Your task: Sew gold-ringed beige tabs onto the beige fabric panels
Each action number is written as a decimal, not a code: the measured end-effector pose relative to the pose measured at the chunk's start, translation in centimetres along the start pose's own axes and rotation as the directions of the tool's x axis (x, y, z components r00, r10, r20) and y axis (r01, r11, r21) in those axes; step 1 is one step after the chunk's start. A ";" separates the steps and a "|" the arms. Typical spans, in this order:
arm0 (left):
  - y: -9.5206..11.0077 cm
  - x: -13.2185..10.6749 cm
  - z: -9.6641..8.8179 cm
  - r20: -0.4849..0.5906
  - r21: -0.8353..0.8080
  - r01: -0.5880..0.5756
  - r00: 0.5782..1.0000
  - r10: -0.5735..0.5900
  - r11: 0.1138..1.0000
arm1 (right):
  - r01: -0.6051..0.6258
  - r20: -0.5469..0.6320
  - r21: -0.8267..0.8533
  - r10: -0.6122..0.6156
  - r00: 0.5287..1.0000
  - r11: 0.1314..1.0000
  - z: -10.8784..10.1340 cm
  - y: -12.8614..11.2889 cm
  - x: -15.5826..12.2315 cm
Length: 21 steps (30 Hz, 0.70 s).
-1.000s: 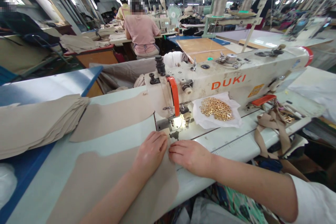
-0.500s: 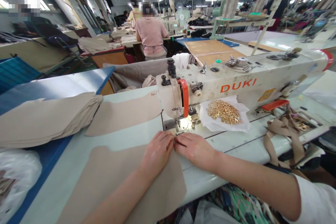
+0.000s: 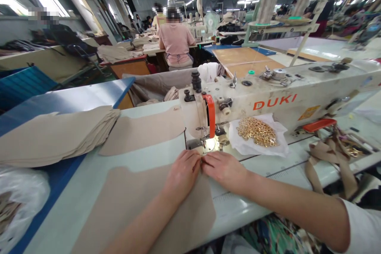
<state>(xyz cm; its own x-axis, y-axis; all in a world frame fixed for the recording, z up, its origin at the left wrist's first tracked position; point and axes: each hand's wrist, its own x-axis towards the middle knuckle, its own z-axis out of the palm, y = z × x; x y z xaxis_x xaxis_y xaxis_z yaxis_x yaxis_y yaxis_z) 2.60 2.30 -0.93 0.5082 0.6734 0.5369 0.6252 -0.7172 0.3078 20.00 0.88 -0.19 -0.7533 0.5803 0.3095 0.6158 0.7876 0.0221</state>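
Observation:
My left hand [image 3: 185,171] and my right hand [image 3: 224,170] meet just in front of the needle area of a white sewing machine [image 3: 268,95]. With bent fingers pressed together, both pinch the upper corner of a beige fabric panel [image 3: 143,202]. The fingers hide the pinched spot, so I cannot tell whether a small part lies there too. Most of the panel lies flat under my left forearm. A lit metal needle plate [image 3: 210,145] shows just beyond the fingertips.
Another beige panel [image 3: 145,129] lies left of the machine head, beside a stack of panels [image 3: 56,137]. Gold-coloured metal hardware [image 3: 257,131] rests on white paper [image 3: 281,147]. Beige straps [image 3: 333,158] hang at right. A person in pink [image 3: 176,41] sits ahead.
The whole view has shifted slightly, with the scene moving a little right and the background a little down. Both hands keep their pinch at the panel's corner.

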 end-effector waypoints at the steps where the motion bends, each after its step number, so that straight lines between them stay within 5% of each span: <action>1: -0.1 0.2 0.3 -0.004 0.002 -0.002 1.000 0.002 1.000 | -0.004 0.002 -0.005 0.004 1.000 1.000 0.0 0.3 0.0; 21: -2.0 2.7 1.5 -0.059 -0.048 0.050 0.997 -0.053 0.998 | -0.099 -0.087 0.034 0.101 0.991 0.995 0.8 2.8 0.5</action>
<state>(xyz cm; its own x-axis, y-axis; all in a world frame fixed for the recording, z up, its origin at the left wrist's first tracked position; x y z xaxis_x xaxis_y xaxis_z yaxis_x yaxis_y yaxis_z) 3.63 5.82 -1.30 0.4388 0.6984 0.5654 0.6202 -0.6907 0.3718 21.23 3.54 -0.70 -0.6641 0.6369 0.3915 0.6790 0.7330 -0.0407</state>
